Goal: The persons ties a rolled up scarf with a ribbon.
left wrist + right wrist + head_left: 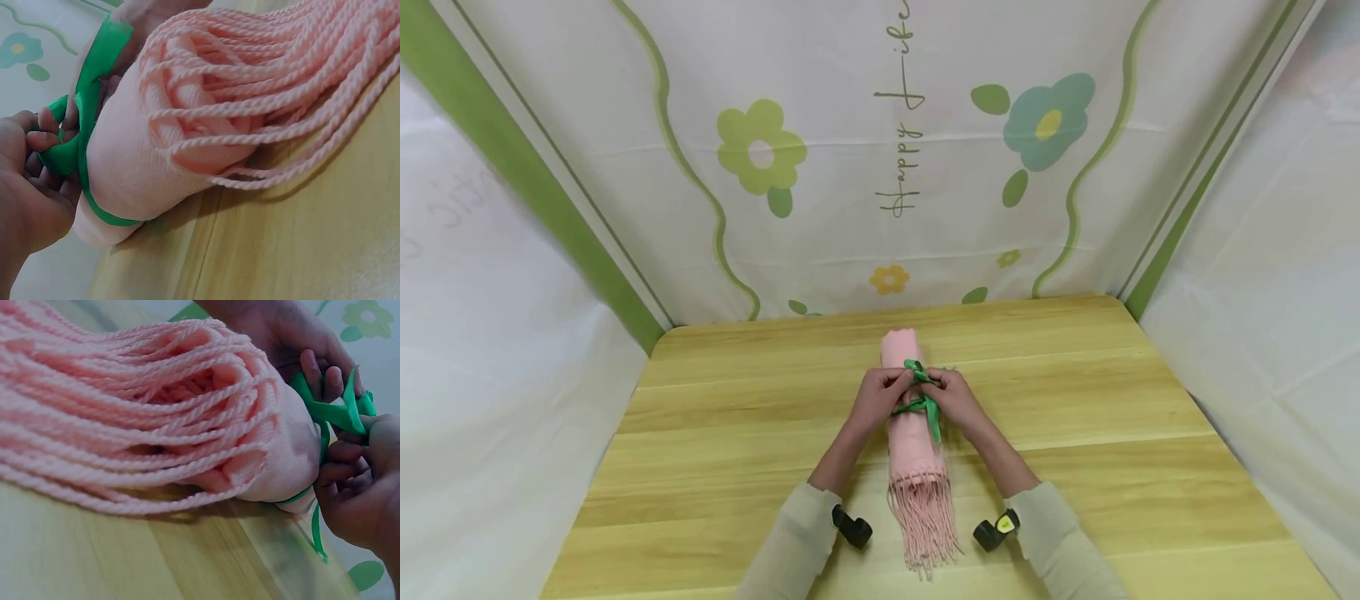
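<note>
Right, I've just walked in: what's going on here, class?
A person's left hand and right hand are pinching a green ribbon that goes around a rolled pink cloth. The cloth lies on a wood-grain table, its fringe at the near end. The ribbon is bunched between the hands, which hide whether it is knotted.

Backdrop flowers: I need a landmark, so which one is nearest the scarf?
The orange flower, just beyond the far end of the scarf; the lime flower and blue flower sit higher, the small green flower farther right.
</note>
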A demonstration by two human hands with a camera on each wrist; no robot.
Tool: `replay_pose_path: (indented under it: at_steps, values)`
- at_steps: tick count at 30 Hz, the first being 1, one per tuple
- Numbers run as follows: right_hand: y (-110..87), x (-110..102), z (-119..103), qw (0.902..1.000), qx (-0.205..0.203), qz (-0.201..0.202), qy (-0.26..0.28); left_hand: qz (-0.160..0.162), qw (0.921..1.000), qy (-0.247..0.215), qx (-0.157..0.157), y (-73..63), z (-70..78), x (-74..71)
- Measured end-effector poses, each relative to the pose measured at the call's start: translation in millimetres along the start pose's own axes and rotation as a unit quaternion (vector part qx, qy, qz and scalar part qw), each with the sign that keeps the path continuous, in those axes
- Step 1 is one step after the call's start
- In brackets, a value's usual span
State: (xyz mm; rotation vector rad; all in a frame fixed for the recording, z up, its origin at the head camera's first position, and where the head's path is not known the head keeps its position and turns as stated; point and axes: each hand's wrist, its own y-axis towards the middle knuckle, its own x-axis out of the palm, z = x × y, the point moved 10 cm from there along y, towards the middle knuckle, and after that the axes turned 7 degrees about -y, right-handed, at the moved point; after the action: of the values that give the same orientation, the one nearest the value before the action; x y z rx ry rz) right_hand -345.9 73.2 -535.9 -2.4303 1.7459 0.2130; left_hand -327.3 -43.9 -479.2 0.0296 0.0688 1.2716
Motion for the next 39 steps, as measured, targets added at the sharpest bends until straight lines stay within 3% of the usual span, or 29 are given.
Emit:
replay_pose_path:
  at_steps: [6,12,15,20,22,24,28,30,32,39]
  values:
    - [-1.4,-1,13,0.9946,0.021,-0.019,0.100,0.019,0.9998,-0.006,0.002,-1.9,-2.3,0.4]
    - [-3.7,1,12,0.9856,0.006,-0.042,0.164,0.030,0.9995,-0.010,-0.002,-4.8,-2.3,-0.6]
    - [-6.3,4,5,0.9753,-0.022,-0.075,0.207,0.027,0.9995,-0.016,-0.003,-4.7,-2.6,-0.2]
    - [-11.9,9,-5,0.9466,-0.068,-0.140,0.282,0.021,0.9995,-0.024,-0.003,-4.0,-1.2,0.3]
    - [-12.4,9,-6,0.9418,-0.077,-0.147,0.292,0.021,0.9995,-0.025,-0.003,-4.1,-0.5,0.1]
    - [-10.9,8,-5,0.9469,-0.081,-0.136,0.280,0.022,0.9994,-0.027,-0.003,-4.3,-0.3,-0.3]
    - [-5.9,1,-1,0.9772,-0.080,-0.072,0.183,0.029,0.9993,-0.024,-0.006,-4.2,-1.1,-1.8]
    - [-4.7,-3,1,0.9874,-0.076,-0.041,0.133,0.034,0.9991,-0.024,-0.009,-3.9,-1.8,-3.0]
    - [-4.4,-7,2,0.9922,-0.072,-0.018,0.100,0.037,0.9989,-0.024,-0.013,-3.9,-2.4,-3.7]
    - [-3.0,-9,5,0.9950,-0.054,0.011,0.083,0.034,0.9990,-0.026,-0.015,-4.3,-3.6,-3.5]
